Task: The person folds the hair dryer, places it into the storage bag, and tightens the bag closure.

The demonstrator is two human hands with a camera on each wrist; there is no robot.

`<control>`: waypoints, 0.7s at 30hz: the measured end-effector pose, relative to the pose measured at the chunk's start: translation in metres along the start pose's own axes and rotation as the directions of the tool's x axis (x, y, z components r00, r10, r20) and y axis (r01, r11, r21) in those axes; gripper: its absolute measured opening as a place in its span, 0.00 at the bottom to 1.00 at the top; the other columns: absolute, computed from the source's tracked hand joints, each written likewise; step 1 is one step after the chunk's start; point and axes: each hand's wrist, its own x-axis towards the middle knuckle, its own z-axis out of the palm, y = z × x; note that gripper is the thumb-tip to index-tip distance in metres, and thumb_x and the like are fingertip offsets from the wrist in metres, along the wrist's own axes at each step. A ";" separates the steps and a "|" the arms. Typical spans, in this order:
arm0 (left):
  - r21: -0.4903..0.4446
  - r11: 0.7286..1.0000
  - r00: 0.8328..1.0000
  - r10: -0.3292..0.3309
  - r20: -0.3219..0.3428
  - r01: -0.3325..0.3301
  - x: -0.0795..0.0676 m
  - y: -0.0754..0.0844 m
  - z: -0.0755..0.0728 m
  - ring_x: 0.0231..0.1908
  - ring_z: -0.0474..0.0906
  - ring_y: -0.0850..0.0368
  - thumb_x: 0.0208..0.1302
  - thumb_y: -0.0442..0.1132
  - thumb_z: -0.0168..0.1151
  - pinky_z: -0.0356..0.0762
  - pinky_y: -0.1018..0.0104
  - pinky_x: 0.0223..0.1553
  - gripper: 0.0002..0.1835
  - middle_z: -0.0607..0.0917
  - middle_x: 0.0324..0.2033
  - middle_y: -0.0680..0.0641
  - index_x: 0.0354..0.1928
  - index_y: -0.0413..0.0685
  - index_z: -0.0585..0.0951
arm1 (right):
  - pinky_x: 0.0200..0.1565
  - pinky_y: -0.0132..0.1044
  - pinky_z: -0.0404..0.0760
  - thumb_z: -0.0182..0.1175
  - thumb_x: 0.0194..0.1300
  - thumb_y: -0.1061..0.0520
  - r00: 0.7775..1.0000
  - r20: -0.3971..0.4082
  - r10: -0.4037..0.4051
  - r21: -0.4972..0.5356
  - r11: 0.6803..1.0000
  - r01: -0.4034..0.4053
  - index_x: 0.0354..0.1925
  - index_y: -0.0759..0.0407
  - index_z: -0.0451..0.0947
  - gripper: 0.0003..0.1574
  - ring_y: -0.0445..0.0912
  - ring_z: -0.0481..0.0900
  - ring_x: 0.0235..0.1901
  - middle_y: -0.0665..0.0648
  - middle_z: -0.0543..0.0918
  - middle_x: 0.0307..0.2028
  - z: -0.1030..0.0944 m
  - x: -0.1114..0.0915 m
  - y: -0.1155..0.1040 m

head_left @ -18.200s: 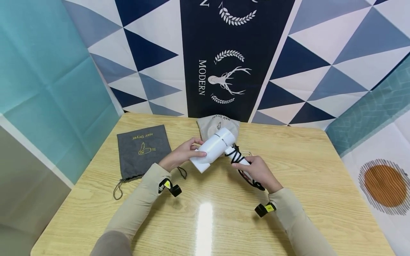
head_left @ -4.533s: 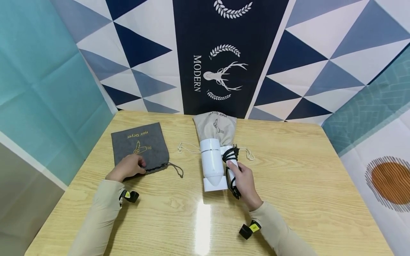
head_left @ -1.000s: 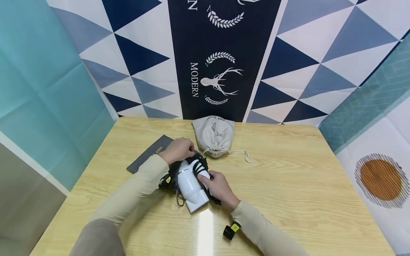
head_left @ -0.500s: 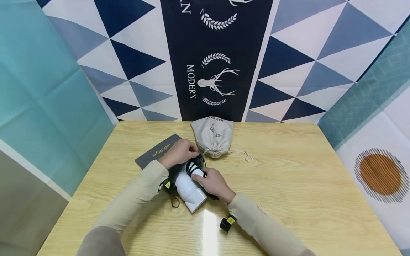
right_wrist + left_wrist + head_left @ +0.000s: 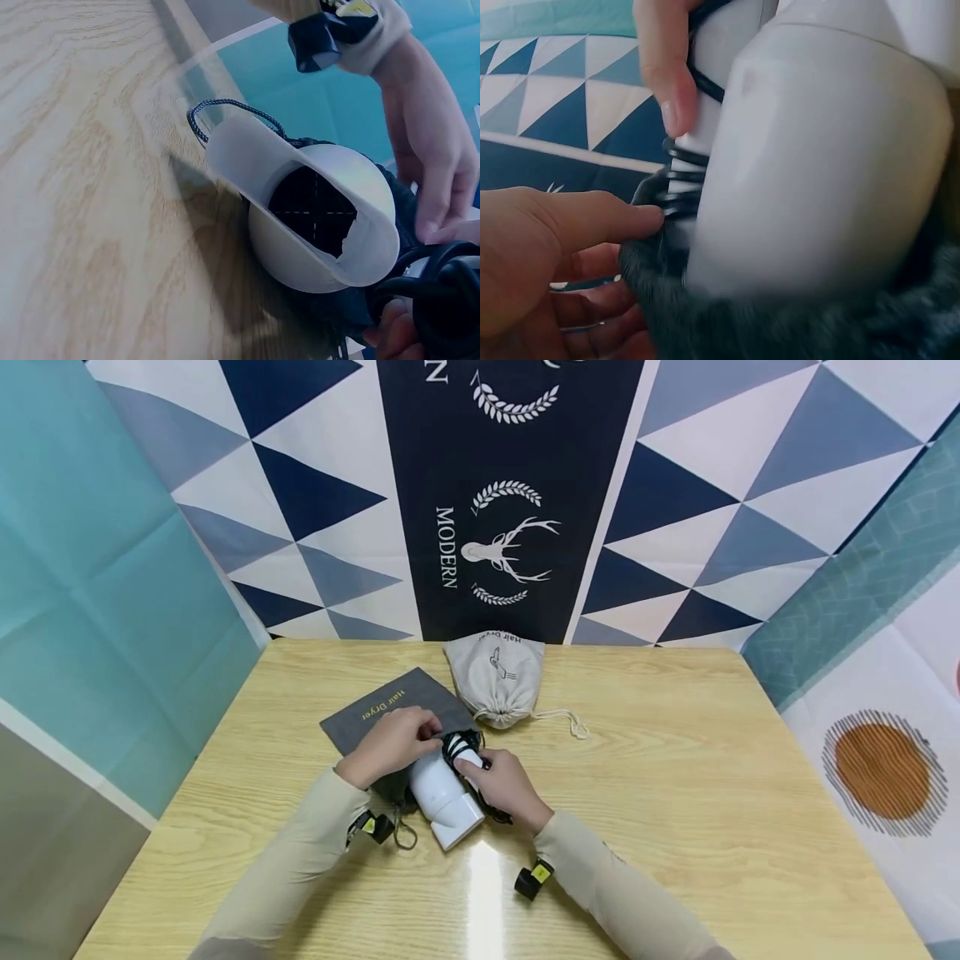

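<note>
A white hair dryer (image 5: 438, 789) lies at an angle near the table's middle, its rear end inside the mouth of a dark grey drawstring bag (image 5: 386, 703). My right hand (image 5: 507, 787) grips the dryer's handle, which has black cord (image 5: 459, 745) wound round it. At the bag's mouth my left hand (image 5: 397, 743) pinches the rim. The left wrist view shows that thumb beside the cord loops, with the fuzzy bag rim (image 5: 727, 326) around the dryer body (image 5: 817, 165). Facing the right wrist camera is the flat nozzle (image 5: 244, 161), outside the bag.
A pale drawstring bag (image 5: 497, 677), closed and bulging, stands behind at the table's back edge, its string trailing right. The wooden table (image 5: 675, 777) meets patterned cloth walls at the back and left. The grey bag's cord loop (image 5: 405, 837) hangs by the dryer.
Earlier the grey bag lay flat at the left, apart from the dryer. Bag and dryer have come together, the dryer's rear entering the mouth. Just now my left hand shifted left along the rim.
</note>
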 end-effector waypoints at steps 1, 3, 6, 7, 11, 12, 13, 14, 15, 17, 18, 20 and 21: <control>0.002 1.000 1.000 -0.008 0.001 0.008 -0.003 -0.003 -0.001 0.31 0.78 0.61 0.63 0.43 0.66 0.78 0.63 0.36 0.06 0.83 0.31 0.52 0.38 0.48 0.84 | 0.24 0.33 0.67 0.59 0.66 0.44 1.000 0.004 0.010 0.015 1.000 -0.010 0.26 0.59 0.77 0.21 0.41 0.66 0.18 0.49 0.69 0.18 0.000 0.000 0.000; 0.000 1.000 1.000 -0.019 0.000 0.019 -0.009 -0.007 -0.003 0.30 0.78 0.62 0.62 0.42 0.67 0.77 0.64 0.35 0.05 0.83 0.30 0.52 0.35 0.49 0.84 | 0.25 0.33 0.67 0.59 0.66 0.44 1.000 0.005 0.026 0.029 0.999 -0.026 0.26 0.58 0.77 0.21 0.41 0.66 0.19 0.49 0.68 0.17 0.001 0.001 0.001; -0.023 1.000 1.000 -0.015 -0.013 0.015 -0.014 -0.012 -0.005 0.30 0.78 0.63 0.62 0.40 0.67 0.77 0.66 0.35 0.04 0.84 0.29 0.52 0.31 0.49 0.84 | 0.25 0.33 0.66 0.59 0.66 0.45 0.999 -0.010 0.032 0.033 0.999 -0.032 0.24 0.58 0.76 0.20 0.41 0.65 0.19 0.48 0.66 0.17 0.002 0.002 0.000; -0.043 0.999 1.000 -0.008 -0.016 0.007 -0.015 -0.014 -0.004 0.30 0.78 0.63 0.62 0.39 0.66 0.77 0.67 0.35 0.03 0.84 0.29 0.52 0.31 0.49 0.84 | 0.25 0.33 0.66 0.60 0.65 0.46 0.999 -0.020 0.032 0.031 0.999 -0.031 0.24 0.57 0.75 0.20 0.41 0.65 0.19 0.48 0.66 0.17 0.001 0.002 0.000; -0.194 0.981 1.000 0.014 0.007 -0.013 -0.018 -0.016 -0.003 0.29 0.77 0.64 0.63 0.38 0.65 0.76 0.69 0.33 0.03 0.85 0.28 0.52 0.32 0.49 0.84 | 0.24 0.32 0.64 0.59 0.65 0.45 0.999 -0.032 0.024 0.040 0.999 -0.023 0.20 0.56 0.71 0.22 0.41 0.62 0.17 0.47 0.63 0.14 0.004 0.004 -0.002; -0.231 0.973 1.000 0.019 0.020 -0.014 -0.018 -0.016 -0.003 0.29 0.77 0.64 0.64 0.38 0.65 0.75 0.70 0.33 0.03 0.84 0.28 0.52 0.33 0.48 0.84 | 0.23 0.32 0.63 0.59 0.65 0.45 0.999 -0.030 0.032 0.049 0.998 -0.030 0.20 0.55 0.70 0.23 0.41 0.62 0.16 0.47 0.63 0.13 0.005 0.005 -0.002; -0.261 0.965 0.999 0.020 0.033 -0.011 -0.019 -0.016 -0.002 0.29 0.76 0.65 0.64 0.38 0.65 0.75 0.71 0.33 0.03 0.84 0.28 0.53 0.33 0.48 0.84 | 0.22 0.32 0.63 0.59 0.65 0.44 0.999 -0.028 0.045 0.060 0.997 -0.043 0.20 0.54 0.69 0.23 0.40 0.62 0.14 0.47 0.63 0.12 0.006 0.006 -0.002; -0.284 0.959 0.999 0.023 0.042 -0.011 -0.020 -0.016 -0.002 0.29 0.76 0.65 0.64 0.39 0.65 0.75 0.71 0.33 0.03 0.84 0.28 0.53 0.33 0.49 0.84 | 0.22 0.32 0.62 0.59 0.65 0.44 0.998 -0.025 0.057 0.069 0.996 -0.055 0.20 0.54 0.69 0.23 0.40 0.61 0.13 0.46 0.62 0.11 0.007 0.006 -0.002; -0.293 0.956 0.999 0.027 0.047 -0.012 -0.020 -0.016 -0.002 0.29 0.76 0.65 0.64 0.39 0.65 0.75 0.71 0.33 0.03 0.84 0.28 0.53 0.33 0.48 0.84 | 0.21 0.32 0.62 0.59 0.65 0.43 0.997 -0.024 0.070 0.075 0.995 -0.069 0.20 0.54 0.68 0.24 0.40 0.61 0.12 0.46 0.62 0.10 0.008 0.007 -0.001; -0.295 0.955 0.999 0.023 0.047 -0.008 -0.020 -0.016 -0.001 0.29 0.76 0.65 0.64 0.39 0.65 0.75 0.71 0.33 0.03 0.84 0.28 0.53 0.33 0.49 0.84 | 0.21 0.32 0.64 0.59 0.66 0.42 0.995 -0.021 0.093 0.071 0.993 -0.091 0.21 0.56 0.72 0.24 0.40 0.62 0.12 0.46 0.63 0.10 0.008 0.008 0.000; -0.294 0.956 0.999 0.016 0.046 -0.002 -0.020 -0.017 -0.001 0.29 0.76 0.65 0.64 0.39 0.64 0.75 0.71 0.33 0.03 0.84 0.28 0.53 0.33 0.49 0.84 | 0.22 0.33 0.65 0.59 0.66 0.41 0.995 -0.019 0.102 0.069 0.993 -0.100 0.24 0.58 0.75 0.24 0.40 0.63 0.13 0.47 0.64 0.11 0.007 0.009 0.000; -0.286 0.958 0.999 0.002 0.037 0.009 -0.019 -0.018 0.000 0.29 0.76 0.65 0.64 0.39 0.65 0.75 0.71 0.33 0.03 0.84 0.28 0.53 0.33 0.49 0.84 | 0.26 0.35 0.71 0.58 0.66 0.39 0.994 0.000 0.114 0.058 0.992 -0.114 0.31 0.63 0.80 0.27 0.42 0.69 0.18 0.49 0.72 0.16 0.003 0.008 0.002; -0.282 0.959 0.999 -0.006 0.034 0.015 -0.018 -0.018 0.000 0.29 0.76 0.65 0.64 0.39 0.65 0.75 0.70 0.33 0.03 0.84 0.28 0.53 0.32 0.49 0.84 | 0.29 0.36 0.73 0.59 0.66 0.39 0.993 0.018 0.119 0.055 0.991 -0.120 0.36 0.64 0.81 0.28 0.43 0.72 0.22 0.52 0.75 0.20 0.001 0.008 0.002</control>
